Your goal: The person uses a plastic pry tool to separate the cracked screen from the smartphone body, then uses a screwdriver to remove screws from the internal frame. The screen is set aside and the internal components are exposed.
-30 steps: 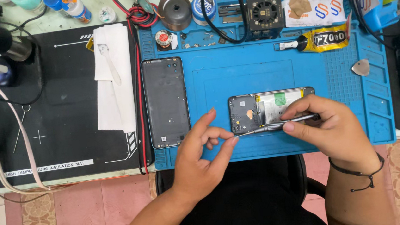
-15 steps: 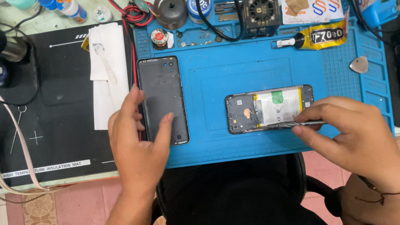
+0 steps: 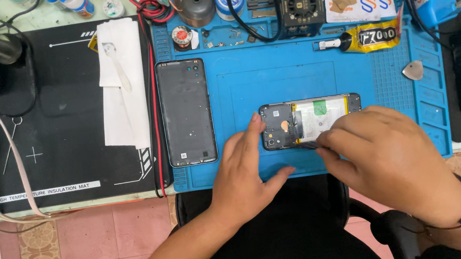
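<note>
While both hands flank opened phone [image 3: 310, 121] | near mat edge [image 3: 311, 168] | back cover [image 3: 185, 112] apart

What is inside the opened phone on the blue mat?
Inside the opened phone: a white battery and dark circuit-board cover. The right hand covers its lower right corner.

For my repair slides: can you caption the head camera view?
Left hand steadies an opened phone on a blue mat while the right hand works its lower edge.
</note>
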Available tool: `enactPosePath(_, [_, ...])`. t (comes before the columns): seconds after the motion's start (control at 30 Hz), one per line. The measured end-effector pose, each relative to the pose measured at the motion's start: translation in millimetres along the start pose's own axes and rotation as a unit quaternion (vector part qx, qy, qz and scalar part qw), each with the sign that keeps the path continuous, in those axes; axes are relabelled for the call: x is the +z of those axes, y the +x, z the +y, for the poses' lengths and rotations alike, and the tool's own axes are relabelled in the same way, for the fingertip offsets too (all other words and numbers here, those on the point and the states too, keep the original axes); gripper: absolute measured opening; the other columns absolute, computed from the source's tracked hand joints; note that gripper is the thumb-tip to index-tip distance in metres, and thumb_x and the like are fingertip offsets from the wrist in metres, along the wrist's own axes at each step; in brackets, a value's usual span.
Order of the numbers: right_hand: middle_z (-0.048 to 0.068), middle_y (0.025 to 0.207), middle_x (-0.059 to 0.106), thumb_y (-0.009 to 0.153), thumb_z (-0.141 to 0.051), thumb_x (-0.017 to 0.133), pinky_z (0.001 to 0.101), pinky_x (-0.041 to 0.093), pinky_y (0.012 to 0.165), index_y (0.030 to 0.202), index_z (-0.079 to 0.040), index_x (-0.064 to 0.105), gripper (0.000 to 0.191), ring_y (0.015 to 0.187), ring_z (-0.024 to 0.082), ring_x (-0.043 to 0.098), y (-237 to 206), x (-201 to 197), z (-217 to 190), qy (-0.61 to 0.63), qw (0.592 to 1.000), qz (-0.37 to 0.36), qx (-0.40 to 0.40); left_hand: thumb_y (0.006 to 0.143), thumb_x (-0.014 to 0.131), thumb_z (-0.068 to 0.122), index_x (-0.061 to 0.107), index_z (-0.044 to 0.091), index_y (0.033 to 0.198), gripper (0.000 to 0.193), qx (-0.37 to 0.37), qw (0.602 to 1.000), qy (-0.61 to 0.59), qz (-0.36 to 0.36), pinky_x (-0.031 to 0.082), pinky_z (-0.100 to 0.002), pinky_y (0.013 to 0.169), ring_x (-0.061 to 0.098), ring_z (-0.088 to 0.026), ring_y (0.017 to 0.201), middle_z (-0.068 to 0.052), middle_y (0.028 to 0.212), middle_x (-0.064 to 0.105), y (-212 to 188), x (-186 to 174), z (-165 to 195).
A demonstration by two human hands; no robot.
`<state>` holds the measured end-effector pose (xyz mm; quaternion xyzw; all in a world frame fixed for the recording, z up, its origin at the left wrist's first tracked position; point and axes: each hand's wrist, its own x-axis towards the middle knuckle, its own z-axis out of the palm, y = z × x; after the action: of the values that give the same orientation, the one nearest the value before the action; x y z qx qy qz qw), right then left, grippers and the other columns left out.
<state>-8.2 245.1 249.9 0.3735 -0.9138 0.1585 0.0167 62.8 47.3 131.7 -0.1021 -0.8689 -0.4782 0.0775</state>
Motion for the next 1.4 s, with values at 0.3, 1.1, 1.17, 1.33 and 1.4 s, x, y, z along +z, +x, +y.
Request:
enactPosePath(0.3, [0.008, 0.074, 0.062, 0.068, -0.011, 0.073, 0.0412, 0.052, 0.063, 0.110, -0.012, 0.067, 0.043, 0.063, 0.030, 0.067, 15, 8, -24, -0.093, 0.978, -0.171, -0.071, 0.079, 0.088, 0.023, 0.024, -0.002, 0.159, 0.105, 0.007, 1.000, 0.022, 0.016, 0.048, -0.043, 0.106, 0.056, -0.036, 0.127, -0.018, 0.138, 0.063, -3, 3, -3])
enactPosePath(1.1, [0.003, 0.068, 0.057, 0.081, -0.020, 0.072, 0.0410, 0.047, 0.066, 0.120, -0.016, 0.067, 0.040, 0.069, 0.029, 0.060, 18, -10, -16, -0.070, 0.989, -0.129, -0.009, 0.082, 0.087, 0.028, 0.028, -0.004, 0.157, 0.100, -0.010, 1.000, 0.002, -0.001, 0.048, -0.042, 0.105, 0.057, -0.034, 0.125, -0.018, 0.136, 0.063, 1, -2, 1])
enactPosePath(1.17, [0.004, 0.083, 0.061, 0.077, -0.019, 0.068, 0.0387, 0.048, 0.071, 0.118, -0.017, 0.065, 0.041, 0.075, 0.026, 0.062, 16, -9, -16, -0.025, 0.992, -0.087, -0.093, 0.082, 0.087, 0.028, 0.030, -0.004, 0.157, 0.100, -0.017, 1.000, 0.004, -0.003, 0.048, -0.042, 0.105, 0.057, -0.034, 0.124, -0.017, 0.134, 0.064, 1, -2, 1])
enactPosePath(1.33, [0.002, 0.074, 0.057, 0.085, -0.043, 0.072, 0.0383, 0.049, 0.072, 0.129, -0.022, 0.067, 0.049, 0.073, 0.025, 0.061, 12, -5, -14, -0.124, 0.971, -0.203, -0.021, 0.081, 0.087, 0.028, 0.031, -0.003, 0.157, 0.099, -0.011, 1.000, 0.006, 0.004, 0.048, -0.042, 0.105, 0.057, -0.034, 0.125, -0.018, 0.136, 0.063, 1, -2, 1])
enactPosePath(1.4, [0.003, 0.077, 0.059, 0.080, -0.025, 0.074, 0.0396, 0.050, 0.071, 0.125, -0.020, 0.068, 0.045, 0.075, 0.025, 0.063, 12, -7, -9, -0.062, 0.975, -0.205, -0.050, 0.082, 0.087, 0.028, 0.031, -0.003, 0.157, 0.099, -0.010, 1.000, 0.004, 0.001, 0.048, -0.042, 0.105, 0.057, -0.034, 0.125, -0.018, 0.136, 0.063, 1, -3, 1])
